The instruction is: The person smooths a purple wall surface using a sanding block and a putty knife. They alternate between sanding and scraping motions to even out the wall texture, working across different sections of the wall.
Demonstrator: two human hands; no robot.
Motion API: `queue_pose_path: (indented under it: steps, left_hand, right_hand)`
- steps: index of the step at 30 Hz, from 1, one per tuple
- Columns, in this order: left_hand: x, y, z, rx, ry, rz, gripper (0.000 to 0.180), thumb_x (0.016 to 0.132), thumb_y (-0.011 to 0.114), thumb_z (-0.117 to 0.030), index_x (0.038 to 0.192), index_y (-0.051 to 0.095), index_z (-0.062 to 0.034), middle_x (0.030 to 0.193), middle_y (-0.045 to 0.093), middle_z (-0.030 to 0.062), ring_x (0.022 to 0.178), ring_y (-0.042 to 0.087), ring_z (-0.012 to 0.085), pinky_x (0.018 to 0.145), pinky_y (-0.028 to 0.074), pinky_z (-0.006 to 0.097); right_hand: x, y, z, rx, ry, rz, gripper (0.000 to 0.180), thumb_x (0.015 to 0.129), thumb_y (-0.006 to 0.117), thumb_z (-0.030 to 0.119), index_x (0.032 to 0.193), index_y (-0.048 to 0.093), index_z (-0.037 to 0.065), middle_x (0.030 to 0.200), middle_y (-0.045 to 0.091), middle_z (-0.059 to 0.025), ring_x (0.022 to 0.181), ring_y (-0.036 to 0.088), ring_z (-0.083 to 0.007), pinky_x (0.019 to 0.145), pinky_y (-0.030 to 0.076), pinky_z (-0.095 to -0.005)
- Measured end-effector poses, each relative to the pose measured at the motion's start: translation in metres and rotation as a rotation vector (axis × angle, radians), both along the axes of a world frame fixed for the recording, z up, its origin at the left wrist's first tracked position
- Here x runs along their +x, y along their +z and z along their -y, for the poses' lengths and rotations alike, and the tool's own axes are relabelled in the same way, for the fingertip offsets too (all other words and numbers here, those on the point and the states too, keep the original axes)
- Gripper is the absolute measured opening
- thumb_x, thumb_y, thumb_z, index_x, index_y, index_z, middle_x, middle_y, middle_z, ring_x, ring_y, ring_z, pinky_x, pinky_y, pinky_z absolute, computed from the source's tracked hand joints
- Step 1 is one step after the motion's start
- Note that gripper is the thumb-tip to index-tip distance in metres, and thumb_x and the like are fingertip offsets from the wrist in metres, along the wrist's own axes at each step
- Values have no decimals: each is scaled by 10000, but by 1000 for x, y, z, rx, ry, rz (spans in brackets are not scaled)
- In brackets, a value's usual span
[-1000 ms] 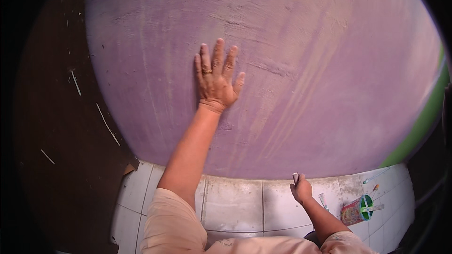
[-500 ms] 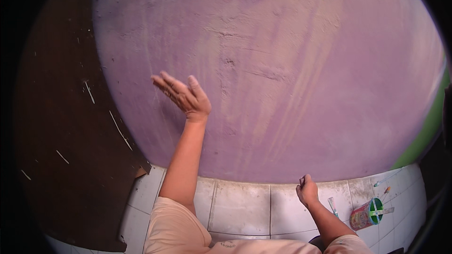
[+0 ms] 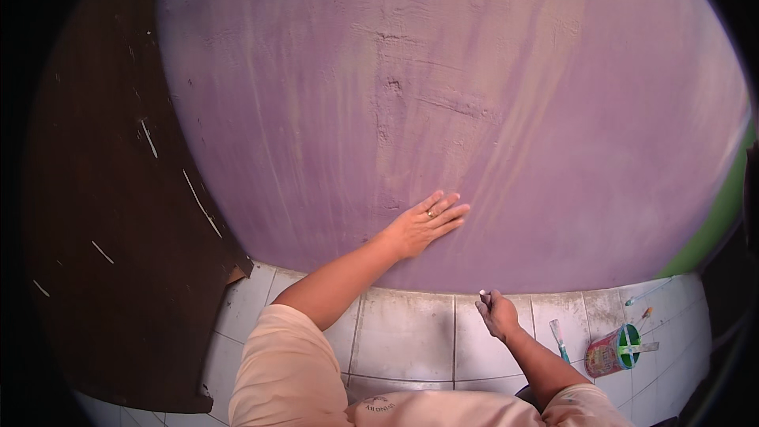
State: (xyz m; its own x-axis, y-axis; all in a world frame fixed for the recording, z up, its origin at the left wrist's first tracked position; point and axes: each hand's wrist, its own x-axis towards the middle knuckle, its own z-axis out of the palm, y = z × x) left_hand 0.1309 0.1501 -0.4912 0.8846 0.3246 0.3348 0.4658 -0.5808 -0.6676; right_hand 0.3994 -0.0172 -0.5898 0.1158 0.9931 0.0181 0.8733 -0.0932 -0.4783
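My left hand (image 3: pixel 431 225) lies flat against the lower middle of a purple wall (image 3: pixel 601 150), fingers stretched toward the right and a ring on one finger. Pale streaks, cracks and rough patches mark the plaster above it. My right hand (image 3: pixel 500 318) hovers low in front of the wall's foot, closed, with its thumb and fingertips together. Something small and pale shows at those fingertips, too small to make out. Closest to that hand is a brush (image 3: pixel 558 338) with a blue-green handle, on the tiles.
A bucket (image 3: pixel 606 354) with green paint inside and a flat tool (image 3: pixel 640 347) across its top stands at right. Behind it lies an orange-tipped brush (image 3: pixel 647 314). White tiles (image 3: pixel 403 340) border the wall. A dark brown panel with pale scratches (image 3: pixel 118 213) rises at left.
My left hand has moved down and to the right, from raised at the left to flat on the wall. My right hand has shifted slightly left.
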Motion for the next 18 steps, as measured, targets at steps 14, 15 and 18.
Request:
queue_pose_path:
  steps: [14,15,18]
  left_hand:
    - [-72,5,-41,240,252,1069,933,959,502,-432,1564,9,79,1610,-70,359,1487,-90,546,1205,-37,614]
    - [-55,-26,-38,200,176,914,937,961,507,-444,1572,4,56,1621,-54,338,1489,-72,544,1209,-37,610]
    - [-40,-135,-5,-229,128,249,854,956,548,-423,1586,156,0,1656,-26,260,1524,-15,460,1240,3,552]
  right_hand:
    - [-20,10,7,150,-26,-75,205,925,620,193,963,506,27,780,651,-199,753,640,-432,700,500,-499]
    - [-21,6,6,145,-3,-78,194,923,613,180,970,505,26,786,650,-201,759,642,-432,704,499,-499]
    - [-25,6,6,160,11,-133,178,915,611,150,980,504,25,773,631,-200,740,633,-416,695,499,-474]
